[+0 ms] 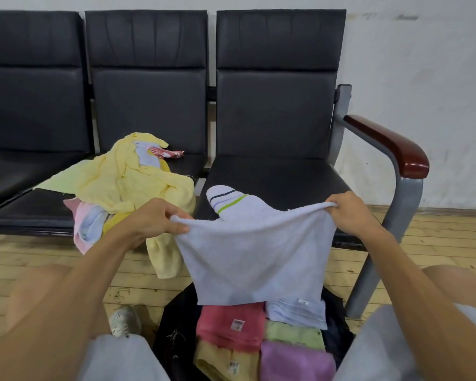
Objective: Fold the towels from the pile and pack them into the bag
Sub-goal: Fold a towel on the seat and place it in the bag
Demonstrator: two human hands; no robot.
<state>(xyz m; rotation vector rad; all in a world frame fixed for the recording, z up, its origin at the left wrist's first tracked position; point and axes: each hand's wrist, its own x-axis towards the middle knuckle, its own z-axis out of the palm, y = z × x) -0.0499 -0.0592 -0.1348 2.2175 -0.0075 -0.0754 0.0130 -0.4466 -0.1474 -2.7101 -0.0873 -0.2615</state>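
Note:
I hold a pale blue towel (254, 251) stretched in the air between both hands. My left hand (155, 220) pinches its left top corner and my right hand (349, 213) pinches its right top corner. A striped end of the towel lies folded back over the top edge onto the right seat. Below it, an open black bag (173, 336) sits on the floor between my knees, holding folded red, yellow, green, purple and blue towels (231, 328). The pile of loose towels (127, 182), mostly yellow, lies on the middle seat and spills over its front edge.
A row of three black padded seats (275, 171) stands against a white wall. A metal frame with a dark red armrest (390, 145) ends the row on the right. Wooden plank floor lies below. My shoe (124, 320) is left of the bag.

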